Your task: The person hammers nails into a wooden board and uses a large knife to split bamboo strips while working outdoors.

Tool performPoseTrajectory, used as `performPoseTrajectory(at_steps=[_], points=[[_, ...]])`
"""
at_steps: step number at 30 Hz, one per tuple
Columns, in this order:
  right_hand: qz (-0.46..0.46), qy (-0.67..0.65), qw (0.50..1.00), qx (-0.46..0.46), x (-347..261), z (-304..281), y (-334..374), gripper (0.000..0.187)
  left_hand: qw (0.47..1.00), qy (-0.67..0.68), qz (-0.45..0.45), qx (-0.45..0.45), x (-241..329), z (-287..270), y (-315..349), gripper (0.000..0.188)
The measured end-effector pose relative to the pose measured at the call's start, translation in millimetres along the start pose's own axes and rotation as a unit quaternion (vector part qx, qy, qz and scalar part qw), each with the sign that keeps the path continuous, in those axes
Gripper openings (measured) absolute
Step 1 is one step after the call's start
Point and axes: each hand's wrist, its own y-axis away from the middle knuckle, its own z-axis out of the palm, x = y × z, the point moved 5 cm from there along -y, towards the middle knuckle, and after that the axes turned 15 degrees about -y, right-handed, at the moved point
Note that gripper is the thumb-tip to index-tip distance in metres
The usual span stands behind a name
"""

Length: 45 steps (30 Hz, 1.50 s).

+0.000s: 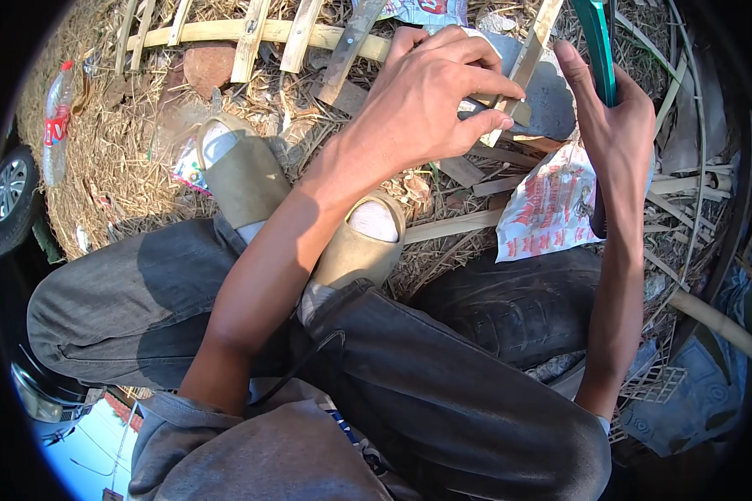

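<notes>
My left hand (443, 92) reaches over a frame of crossed wooden slats. Its thumb and index finger close on the end of the long crosswise slat (520, 112), where an upright slat (536, 46) crosses it; any small piece between the fingertips is too small to make out. Beneath that crossing lies a grey stone block (553, 96). To the right, my right hand (614, 117) is wrapped around a teal-green tool (597, 46) standing nearly upright. The tool's working end is out of view, so its kind cannot be told.
A crumpled white and red wrapper (547, 204) lies below my right hand, beside a black tyre (510, 305). My sandalled feet (246, 179) rest on straw-strewn ground. A brick piece (209, 68) and a plastic bottle (56, 125) lie left. A car wheel (12, 196) shows far left.
</notes>
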Motion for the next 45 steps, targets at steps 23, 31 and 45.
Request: performPoseTrajectory(at_steps=[23, 31, 45], points=[[-0.130, -0.141, 0.978, -0.076, 88.7, -46.8, 73.9, 0.067, 0.997, 0.006, -0.007, -0.073, 2.4, -16.9, -7.0, 0.029], [-0.116, -0.177, 0.974, -0.083, 88.5, -50.2, 69.6, 0.064, 0.995, 0.043, -0.008, -0.091, -6.4, -7.1, -3.5, 0.028], [-0.018, -0.033, 0.997, -0.075, 62.4, -7.5, 46.5, 0.040, 0.997, 0.030, 0.008, -0.069, -6.8, -10.1, -11.6, 0.032]])
